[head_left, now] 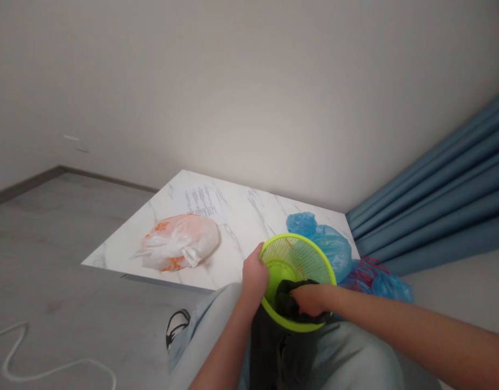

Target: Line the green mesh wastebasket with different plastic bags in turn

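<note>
A lime-green mesh-walled waste basket (282, 238) is held between my knees at the table's front edge, its mouth tilted toward me. My left hand (255, 276) is closed on the left side of its rim. Inside the basket, my right hand (312, 299) grips a crumpled black plastic bag (287, 303); the fingertips are hidden in its folds. Part of the black bag reaches the basket's near right rim. Behind the basket lies a blue plastic bag (333, 249).
A marble-patterned white table (249, 211) stands against the wall. On its left are a knotted white-and-orange plastic bag (180, 241) and a printed sheet (201, 200). More blue bags with red strings (369, 276) lie at right, near the blue curtain (436, 189). A white cable (50, 371) crosses the floor.
</note>
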Demonstrator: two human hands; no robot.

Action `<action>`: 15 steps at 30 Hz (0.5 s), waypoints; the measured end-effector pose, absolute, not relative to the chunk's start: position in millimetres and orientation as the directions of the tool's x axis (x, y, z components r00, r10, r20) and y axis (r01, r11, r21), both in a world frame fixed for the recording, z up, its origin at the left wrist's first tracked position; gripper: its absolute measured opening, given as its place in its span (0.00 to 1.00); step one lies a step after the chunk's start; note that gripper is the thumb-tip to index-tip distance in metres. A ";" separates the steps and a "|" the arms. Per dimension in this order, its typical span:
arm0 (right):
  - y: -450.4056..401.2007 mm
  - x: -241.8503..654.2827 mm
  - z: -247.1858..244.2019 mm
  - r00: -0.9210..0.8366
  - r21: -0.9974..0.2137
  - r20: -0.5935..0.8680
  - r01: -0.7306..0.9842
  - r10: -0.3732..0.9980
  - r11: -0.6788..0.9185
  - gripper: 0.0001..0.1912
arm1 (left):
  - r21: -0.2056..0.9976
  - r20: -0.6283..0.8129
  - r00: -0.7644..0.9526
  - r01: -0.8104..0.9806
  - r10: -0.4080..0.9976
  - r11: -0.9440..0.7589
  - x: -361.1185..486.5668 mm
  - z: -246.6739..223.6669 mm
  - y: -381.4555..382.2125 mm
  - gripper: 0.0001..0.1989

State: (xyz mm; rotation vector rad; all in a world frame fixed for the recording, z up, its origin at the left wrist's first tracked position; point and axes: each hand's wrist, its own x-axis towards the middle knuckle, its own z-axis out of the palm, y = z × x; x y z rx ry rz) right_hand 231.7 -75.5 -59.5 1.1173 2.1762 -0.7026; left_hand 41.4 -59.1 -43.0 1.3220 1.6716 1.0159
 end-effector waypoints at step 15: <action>12.4 246.5 -32.7 -0.839 -0.059 -0.452 0.366 0.302 0.929 0.08 | 0.923 -0.077 -0.101 0.368 0.992 0.109 44.1 -43.8 -55.2 0.28</action>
